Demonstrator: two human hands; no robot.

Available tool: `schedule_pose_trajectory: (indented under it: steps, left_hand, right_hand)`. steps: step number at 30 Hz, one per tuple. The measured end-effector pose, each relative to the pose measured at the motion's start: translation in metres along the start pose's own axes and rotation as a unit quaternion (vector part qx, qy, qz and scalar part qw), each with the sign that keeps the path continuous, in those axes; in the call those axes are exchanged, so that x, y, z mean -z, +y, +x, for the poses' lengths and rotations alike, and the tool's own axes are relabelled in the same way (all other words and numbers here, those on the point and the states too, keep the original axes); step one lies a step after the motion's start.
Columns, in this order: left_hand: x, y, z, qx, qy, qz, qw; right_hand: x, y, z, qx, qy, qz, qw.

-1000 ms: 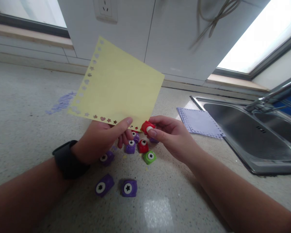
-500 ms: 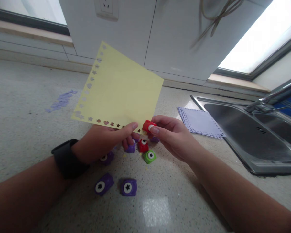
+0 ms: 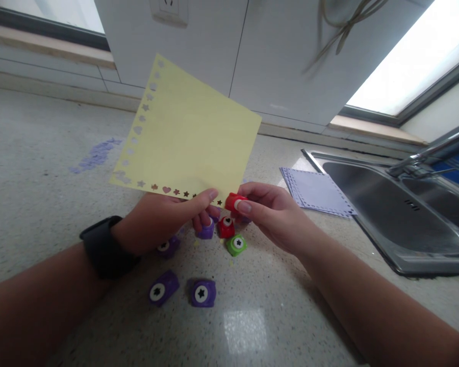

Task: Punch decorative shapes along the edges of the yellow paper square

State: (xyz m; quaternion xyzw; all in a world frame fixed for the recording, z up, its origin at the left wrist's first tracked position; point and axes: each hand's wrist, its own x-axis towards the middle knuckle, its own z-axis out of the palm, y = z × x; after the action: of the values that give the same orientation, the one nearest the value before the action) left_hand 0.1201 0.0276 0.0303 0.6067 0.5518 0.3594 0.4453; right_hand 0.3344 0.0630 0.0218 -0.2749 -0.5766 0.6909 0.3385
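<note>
My left hand (image 3: 164, 219) pinches the lower edge of a yellow paper sheet (image 3: 191, 137) held up over the counter. Small star and heart holes run along the sheet's left and bottom edges. My right hand (image 3: 270, 211) is closed on a small red craft punch (image 3: 233, 201) at the sheet's lower right corner, thumb on its top. Under the hands lie more punches: a red one (image 3: 226, 227), a green one (image 3: 236, 244) and several purple ones (image 3: 201, 292). A black watch sits on my left wrist.
A stack of lilac paper sheets (image 3: 315, 191) with punched edges lies right of the hands, beside a steel sink (image 3: 398, 219) with a tap. Lilac paper bits (image 3: 95, 155) are scattered at the far left. A white wall with a socket rises behind.
The yellow sheet has tilted and shifted slightly in my left hand. My right hand has stayed on the red punch at the sheet's corner.
</note>
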Motion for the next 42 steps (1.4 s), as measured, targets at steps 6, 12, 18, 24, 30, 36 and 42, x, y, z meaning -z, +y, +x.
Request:
schedule_pose_trajectory:
  steps: [6,12,18,24,30,36,42]
  left_hand:
    - [-0.0005,0.0002,0.0011,-0.002,0.003,0.003,1.0]
    - [-0.0017,0.0034,-0.0013,0.003,0.007,-0.003,1.0]
    - [-0.0015,0.0007,-0.0007,0.002,0.006,-0.009,1.0]
    - [-0.0016,0.0008,-0.0007,0.007,-0.005,-0.015,1.0]
    - [-0.0022,0.001,-0.0001,0.005,-0.004,-0.024,1.0]
    - [-0.0025,0.0023,-0.0004,0.005,-0.006,-0.027,1.0]
    - [-0.0022,-0.0002,-0.0008,0.002,-0.004,-0.024,1.0]
  right_hand:
    - [-0.0004,-0.0012,0.0005,-0.002,0.001,-0.007,1.0]
    - [-0.0023,-0.0023,0.0006,0.0,0.0,-0.013,1.0]
    - [-0.0027,-0.0028,0.0008,-0.002,0.003,-0.023,1.0]
    - [-0.0033,-0.0027,0.0011,0.005,-0.003,-0.033,0.999]
    - [-0.0051,-0.0033,0.0014,0.0,0.001,-0.044,0.999]
    - [-0.0048,-0.0039,0.0018,0.006,-0.006,-0.048,0.999]
    - [-0.0052,-0.0046,0.0017,0.008,0.003,-0.061,0.998]
